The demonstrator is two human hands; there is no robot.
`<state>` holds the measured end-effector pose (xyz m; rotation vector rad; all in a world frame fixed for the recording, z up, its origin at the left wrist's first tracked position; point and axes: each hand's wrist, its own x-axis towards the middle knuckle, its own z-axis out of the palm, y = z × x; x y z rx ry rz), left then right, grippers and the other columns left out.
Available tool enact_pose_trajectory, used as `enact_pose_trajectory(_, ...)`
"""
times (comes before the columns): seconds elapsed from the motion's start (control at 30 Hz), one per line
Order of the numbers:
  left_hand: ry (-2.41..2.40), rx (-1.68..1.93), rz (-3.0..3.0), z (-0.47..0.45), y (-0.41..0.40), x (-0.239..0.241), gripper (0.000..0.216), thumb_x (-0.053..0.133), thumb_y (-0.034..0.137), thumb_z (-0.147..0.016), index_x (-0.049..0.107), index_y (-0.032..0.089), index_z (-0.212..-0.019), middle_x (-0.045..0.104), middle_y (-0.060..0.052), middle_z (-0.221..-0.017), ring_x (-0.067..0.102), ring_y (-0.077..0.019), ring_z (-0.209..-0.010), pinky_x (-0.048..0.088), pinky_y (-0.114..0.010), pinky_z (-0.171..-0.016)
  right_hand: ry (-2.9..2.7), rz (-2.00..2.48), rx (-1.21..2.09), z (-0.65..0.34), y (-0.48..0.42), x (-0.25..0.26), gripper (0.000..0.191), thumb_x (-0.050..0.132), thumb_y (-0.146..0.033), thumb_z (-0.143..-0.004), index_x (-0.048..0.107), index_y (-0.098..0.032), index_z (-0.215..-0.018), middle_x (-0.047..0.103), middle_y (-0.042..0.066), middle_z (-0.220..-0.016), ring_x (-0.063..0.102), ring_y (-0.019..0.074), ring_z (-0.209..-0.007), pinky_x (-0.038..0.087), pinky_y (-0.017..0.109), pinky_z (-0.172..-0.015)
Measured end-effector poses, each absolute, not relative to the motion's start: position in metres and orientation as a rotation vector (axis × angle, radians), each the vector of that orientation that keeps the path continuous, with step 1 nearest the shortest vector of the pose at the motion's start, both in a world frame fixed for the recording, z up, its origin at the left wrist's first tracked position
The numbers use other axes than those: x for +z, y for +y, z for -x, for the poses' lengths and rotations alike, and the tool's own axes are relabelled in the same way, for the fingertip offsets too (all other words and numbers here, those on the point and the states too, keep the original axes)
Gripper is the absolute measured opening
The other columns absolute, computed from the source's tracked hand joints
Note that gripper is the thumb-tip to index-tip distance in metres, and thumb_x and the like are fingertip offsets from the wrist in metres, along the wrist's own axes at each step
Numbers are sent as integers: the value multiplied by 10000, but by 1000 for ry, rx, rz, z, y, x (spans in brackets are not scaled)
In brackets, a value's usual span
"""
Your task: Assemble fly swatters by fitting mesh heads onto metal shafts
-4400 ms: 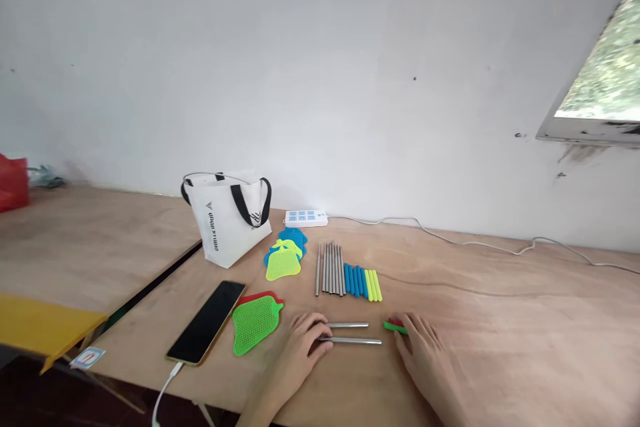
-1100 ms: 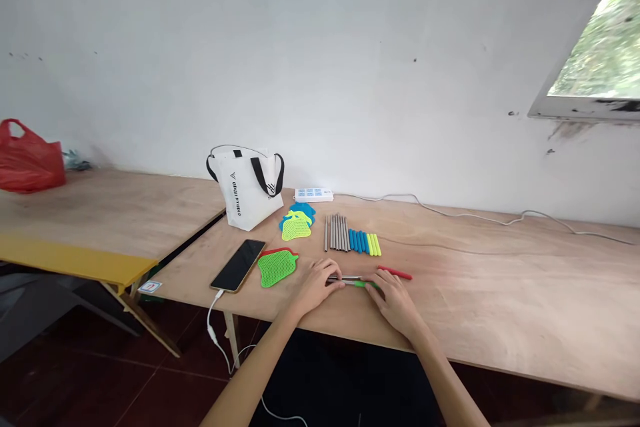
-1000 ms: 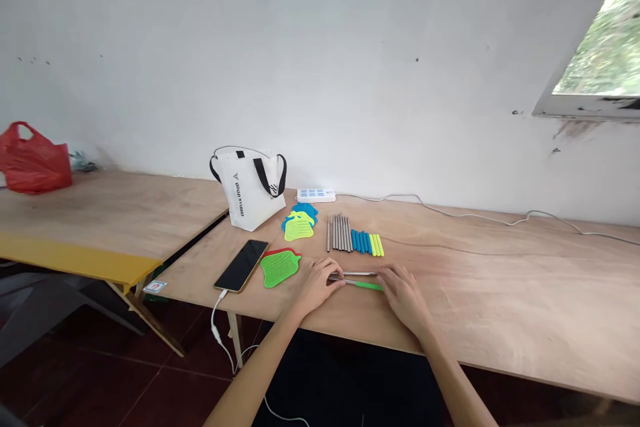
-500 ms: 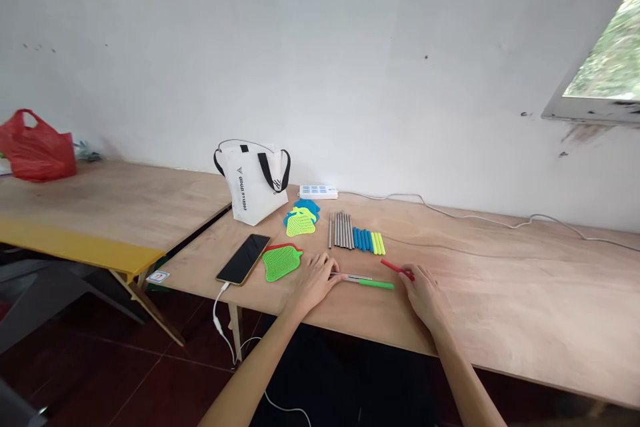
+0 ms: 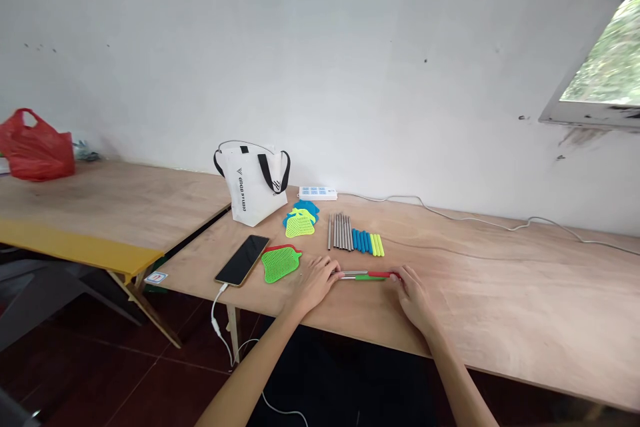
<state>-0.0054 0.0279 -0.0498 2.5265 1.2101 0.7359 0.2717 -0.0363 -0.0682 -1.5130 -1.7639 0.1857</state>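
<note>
My left hand (image 5: 314, 283) lies on the plywood table (image 5: 500, 307), fingers closed over the left ends of two metal rods (image 5: 353, 273). One rod carries a green sleeve (image 5: 371, 278); a red sleeve (image 5: 381, 274) lies in line with the other. My right hand (image 5: 414, 295) pinches the right end of the red sleeve with its fingertips. Just beyond lie a row of bare metal rods (image 5: 340, 239), blue sleeves (image 5: 361, 241) and yellow sleeves (image 5: 378, 244).
A green mesh swatter head (image 5: 280, 263) lies over a red one beside a phone (image 5: 243, 259) on a charging cable. Yellow and blue swatter heads (image 5: 300, 221), a white tote bag (image 5: 255, 180) and a power strip (image 5: 317, 193) sit behind. A red plastic bag (image 5: 35, 147) rests far left.
The green sleeve now sits on one rod. My right hand moved right to the red sleeve, then brought it back in line with the other rod. My left hand stayed on the rod ends.
</note>
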Motion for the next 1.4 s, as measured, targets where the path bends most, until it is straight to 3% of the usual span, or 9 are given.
enact_pose_trajectory(0.2, 1130, 784, -2379, 5, 25, -48, 212, 485, 377, -1048, 626, 247, -959, 608, -8, -1017, 618, -184, -921, 471, -300, -828, -1738, 1519, 174, -262, -36, -65, 333, 351, -406, -1030, 653, -276, -1083, 672, 73, -1025, 642, 240, -957, 528, 368, -842)
enact_pose_trajectory(0.6, 966, 783, -2418, 3, 19, -42, 207, 499, 385, -1050, 629, 236, -989, 619, -4, -1042, 628, -166, -893, 481, -290, -818, -1848, 1361, 326, -255, -38, -62, 354, 375, -455, -1040, 673, -265, -1059, 686, 76, -1017, 656, 236, -963, 534, 359, -860)
enact_pose_trajectory(0.87, 990, 797, -2446, 2, 19, -44, 139, 545, 347, -1027, 627, 240, -997, 635, -12, -1069, 620, -190, -984, 473, -312, -869, -1987, 1473, 126, -244, -38, -65, 325, 378, -388, -1047, 683, -291, -1105, 711, 58, -1024, 640, 250, -977, 496, 394, -864)
enact_pose_trajectory(1.07, 1062, 769, -2537, 1, 17, -41, 122, 465, 247, -1038, 583, 242, -1006, 642, -17, -1018, 601, -206, -976, 428, -350, -902, -1931, 1548, 29, -251, -36, -72, 368, 335, -240, -1012, 656, -296, -1182, 688, 75, -1129, 611, 258, -1050, 470, 427, -907)
enact_pose_trajectory(1.23, 1045, 754, -2600, 3, 17, -43, 133, 471, 278, -1043, 600, 246, -1029, 637, -16, -1097, 597, -214, -1039, 399, -373, -940, -1880, 1615, 15, -253, -34, -79, 338, 366, -268, -990, 627, -301, -1203, 670, 67, -1194, 604, 264, -1140, 477, 428, -944)
enact_pose_trajectory(1.4, 1073, 797, -2584, 2, 19, -46, 140, 502, 283, -1033, 609, 260, -1120, 635, -19, -1170, 596, -219, -1099, 397, -394, -1004, -1858, 1670, -38, -251, -35, -82, 434, 350, -257, -989, 520, -281, -1387, 626, 83, -1337, 581, 255, -1222, 470, 433, -982)
